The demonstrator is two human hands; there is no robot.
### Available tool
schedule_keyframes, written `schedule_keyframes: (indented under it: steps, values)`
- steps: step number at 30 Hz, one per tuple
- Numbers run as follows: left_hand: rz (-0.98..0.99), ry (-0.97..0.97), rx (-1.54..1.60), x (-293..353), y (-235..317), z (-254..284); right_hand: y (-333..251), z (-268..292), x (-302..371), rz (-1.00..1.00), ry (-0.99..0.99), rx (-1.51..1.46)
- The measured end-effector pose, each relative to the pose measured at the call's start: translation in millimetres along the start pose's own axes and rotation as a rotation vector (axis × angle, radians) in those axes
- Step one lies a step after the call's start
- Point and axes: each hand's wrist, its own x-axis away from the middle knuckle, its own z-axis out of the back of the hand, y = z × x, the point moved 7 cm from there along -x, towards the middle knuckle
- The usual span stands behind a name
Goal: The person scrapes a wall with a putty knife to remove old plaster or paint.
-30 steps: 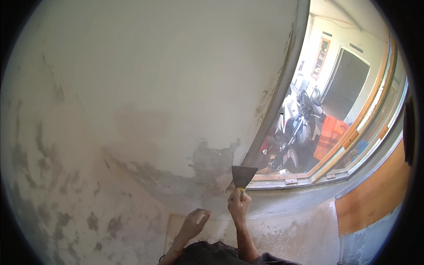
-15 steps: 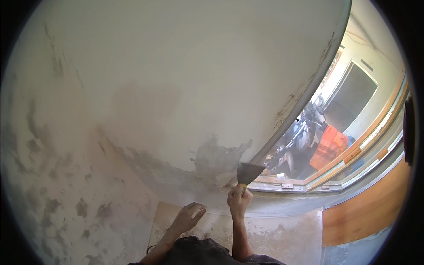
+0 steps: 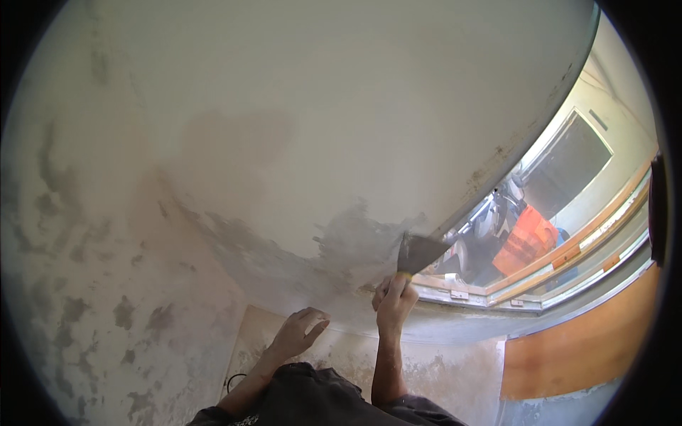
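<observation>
My right hand (image 3: 396, 302) is closed round the handle of a wide-bladed putty knife (image 3: 420, 254), its grip mostly covered by my fingers. The dark blade points up, close to the bottom right corner of the pale wall (image 3: 341, 128), beside the window opening; whether it touches the wall I cannot tell. To the left of the blade lies a rough grey patch (image 3: 362, 238) on the wall. Lower and to the left, my left hand (image 3: 298, 332) holds nothing, thumb and fingers apart, in front of the wall.
A mottled wall (image 3: 121, 312) with dark blotches runs along the left. On the right is a window frame (image 3: 568, 252) with wooden edges, and an orange panel (image 3: 582, 341) below it. Beyond the window stand motorbikes (image 3: 490, 220) and an orange cloth (image 3: 526, 241).
The putty knife and my right hand have moved up and slightly right in the picture. My left hand has risen a little and stays open. The view itself has shifted slightly.
</observation>
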Motion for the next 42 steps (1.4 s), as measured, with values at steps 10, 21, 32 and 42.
schedule_keyframes:
  steps: [10,21,32,42]
  values:
    - [0.046,0.000,-0.008,6.4,1.0,-1.4,82.9,2.5,62.2,-0.191,0.013,-0.020]
    - [0.042,-0.032,-0.035,14.1,-6.0,8.8,35.2,-10.7,40.7,-0.089,0.039,-0.092]
    - [0.002,-0.051,-0.006,11.2,-9.2,12.5,-18.8,-22.5,20.1,-0.020,0.077,-0.095]
    - [0.056,-0.120,0.031,18.7,-23.6,10.7,20.9,2.9,40.4,-0.169,0.075,-0.123]
